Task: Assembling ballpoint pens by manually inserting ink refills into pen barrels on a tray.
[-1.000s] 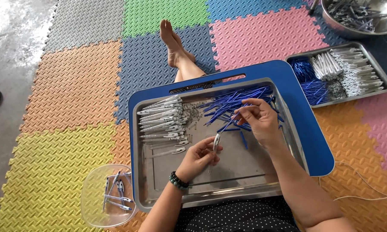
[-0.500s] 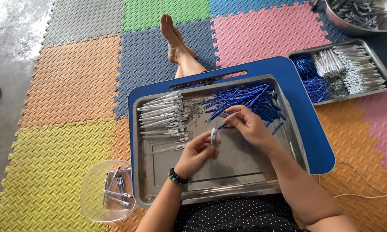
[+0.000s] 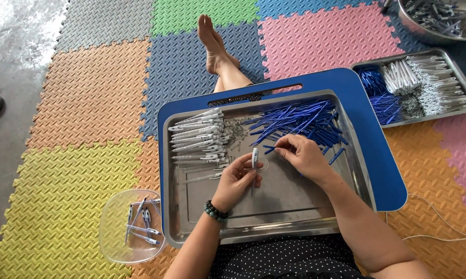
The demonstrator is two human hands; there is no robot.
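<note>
My left hand (image 3: pixel 236 181) holds a white pen barrel (image 3: pixel 254 158) upright over a steel tray (image 3: pixel 274 219) on a blue lap table (image 3: pixel 383 160). My right hand (image 3: pixel 301 153) pinches a thin blue refill (image 3: pixel 268 149) just right of the barrel, at the edge of a heap of blue refills (image 3: pixel 300 123). A stack of white pen barrels (image 3: pixel 196 140) lies in the tray's left part, with small springs (image 3: pixel 236 132) beside it.
A clear plastic bowl (image 3: pixel 114 243) with a few finished pens sits on the mat at lower left. A second steel tray (image 3: pixel 463 85) of pen parts and a metal bowl (image 3: pixel 414 28) stand at upper right. My bare foot (image 3: pixel 212 41) stretches ahead on coloured foam mats.
My right hand left the refill heap and came down-left with a blue refill toward the barrel. My left hand lifted the barrel slightly toward it.
</note>
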